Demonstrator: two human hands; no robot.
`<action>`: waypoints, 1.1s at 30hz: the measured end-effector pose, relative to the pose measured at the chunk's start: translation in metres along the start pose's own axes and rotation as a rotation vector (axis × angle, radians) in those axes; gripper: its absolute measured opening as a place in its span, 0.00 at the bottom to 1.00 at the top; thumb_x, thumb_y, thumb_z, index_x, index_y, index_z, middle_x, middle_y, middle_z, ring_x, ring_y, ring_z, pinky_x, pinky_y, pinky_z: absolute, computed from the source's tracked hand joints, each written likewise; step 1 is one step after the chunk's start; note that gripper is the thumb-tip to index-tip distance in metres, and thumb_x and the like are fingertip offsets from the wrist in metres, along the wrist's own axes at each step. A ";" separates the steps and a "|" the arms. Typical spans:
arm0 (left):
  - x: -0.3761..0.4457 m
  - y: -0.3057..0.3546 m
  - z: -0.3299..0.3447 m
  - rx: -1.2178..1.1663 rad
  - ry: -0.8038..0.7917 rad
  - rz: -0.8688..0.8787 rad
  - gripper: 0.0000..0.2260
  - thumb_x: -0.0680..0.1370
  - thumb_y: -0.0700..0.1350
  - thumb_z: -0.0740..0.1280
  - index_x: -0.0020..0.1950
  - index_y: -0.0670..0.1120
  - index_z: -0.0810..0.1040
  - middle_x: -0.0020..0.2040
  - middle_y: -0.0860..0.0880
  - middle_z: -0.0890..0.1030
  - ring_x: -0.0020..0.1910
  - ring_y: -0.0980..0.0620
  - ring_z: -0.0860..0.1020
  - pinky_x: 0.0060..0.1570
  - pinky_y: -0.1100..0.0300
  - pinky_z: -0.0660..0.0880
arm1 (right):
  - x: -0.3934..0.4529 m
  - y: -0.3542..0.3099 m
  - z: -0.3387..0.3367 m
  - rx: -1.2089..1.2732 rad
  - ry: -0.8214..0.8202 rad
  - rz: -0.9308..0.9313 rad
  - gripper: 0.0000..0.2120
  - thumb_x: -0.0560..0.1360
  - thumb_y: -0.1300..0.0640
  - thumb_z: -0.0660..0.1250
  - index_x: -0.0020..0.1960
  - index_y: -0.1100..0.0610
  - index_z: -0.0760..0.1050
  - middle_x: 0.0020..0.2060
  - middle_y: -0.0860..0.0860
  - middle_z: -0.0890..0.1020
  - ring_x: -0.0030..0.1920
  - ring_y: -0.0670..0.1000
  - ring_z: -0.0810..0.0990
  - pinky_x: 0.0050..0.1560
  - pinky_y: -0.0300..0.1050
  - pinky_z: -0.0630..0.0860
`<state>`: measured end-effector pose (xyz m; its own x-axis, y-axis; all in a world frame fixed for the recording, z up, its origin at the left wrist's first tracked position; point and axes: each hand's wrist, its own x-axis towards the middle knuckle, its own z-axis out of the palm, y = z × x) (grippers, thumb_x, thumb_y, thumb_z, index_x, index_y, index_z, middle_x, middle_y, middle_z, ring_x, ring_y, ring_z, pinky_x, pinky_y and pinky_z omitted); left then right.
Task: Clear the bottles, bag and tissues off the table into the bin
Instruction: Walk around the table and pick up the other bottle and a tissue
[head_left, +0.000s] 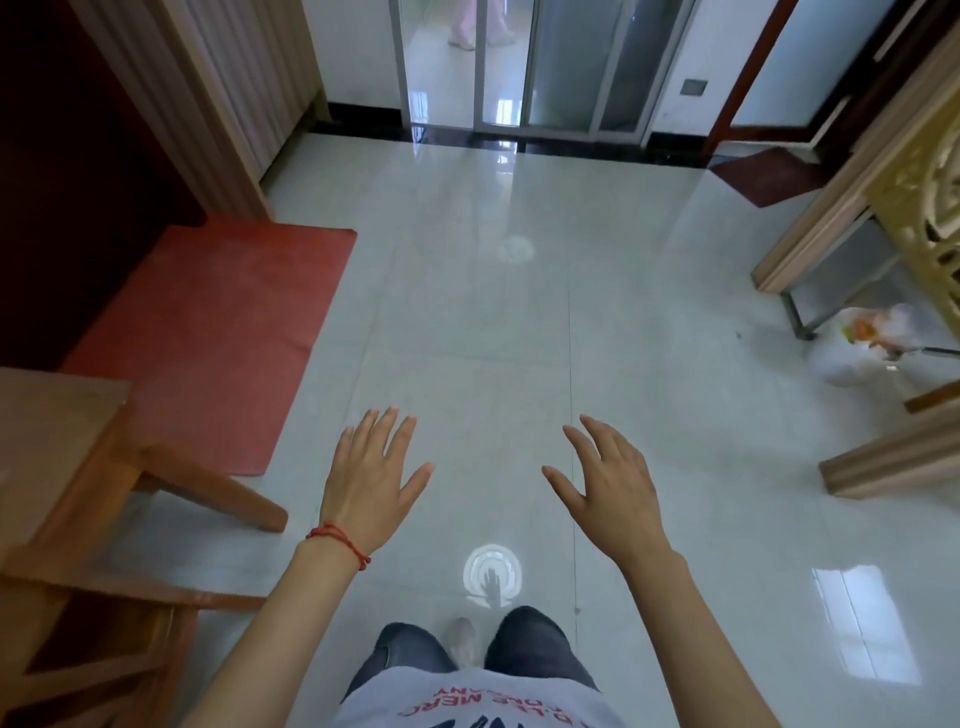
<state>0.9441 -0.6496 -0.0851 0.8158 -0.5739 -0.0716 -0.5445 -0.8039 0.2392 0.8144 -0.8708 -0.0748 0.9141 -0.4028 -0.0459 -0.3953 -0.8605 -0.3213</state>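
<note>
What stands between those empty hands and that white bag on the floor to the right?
Nothing visible: only bare shiny floor lies between the right hand and the white bag, which sits beside a metal frame.

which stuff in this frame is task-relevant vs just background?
Job-related:
- left hand, open, holding nothing
- right hand, open, holding nothing
- white bag with something orange in it, on the floor at the right edge; blurred, possibly the bin, cannot tell

Just lying about:
- red mat
- wooden furniture at left
- sliding glass door

No bottles or tissues in view.
</note>
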 end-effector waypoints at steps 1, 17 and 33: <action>0.014 -0.002 -0.003 0.003 0.000 -0.005 0.34 0.76 0.63 0.40 0.70 0.42 0.65 0.71 0.40 0.66 0.71 0.40 0.62 0.69 0.44 0.58 | 0.017 0.000 -0.002 -0.001 0.002 -0.009 0.25 0.76 0.43 0.60 0.68 0.56 0.66 0.70 0.55 0.67 0.71 0.56 0.64 0.69 0.51 0.59; 0.238 -0.029 -0.016 -0.080 0.073 -0.257 0.43 0.72 0.68 0.33 0.68 0.42 0.68 0.69 0.39 0.69 0.70 0.39 0.64 0.68 0.43 0.58 | 0.310 0.014 -0.020 -0.045 -0.069 -0.243 0.26 0.77 0.42 0.58 0.69 0.55 0.65 0.71 0.54 0.66 0.71 0.55 0.62 0.70 0.50 0.57; 0.317 -0.139 -0.051 -0.125 0.170 -0.610 0.43 0.72 0.68 0.32 0.69 0.41 0.66 0.70 0.39 0.67 0.71 0.39 0.62 0.68 0.43 0.59 | 0.496 -0.113 0.022 -0.080 -0.201 -0.620 0.27 0.76 0.41 0.57 0.70 0.55 0.65 0.72 0.53 0.65 0.72 0.55 0.61 0.70 0.50 0.57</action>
<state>1.2884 -0.7120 -0.0918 0.9967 0.0213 -0.0782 0.0450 -0.9478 0.3157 1.3143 -0.9665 -0.0816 0.9707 0.2344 -0.0534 0.2115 -0.9381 -0.2742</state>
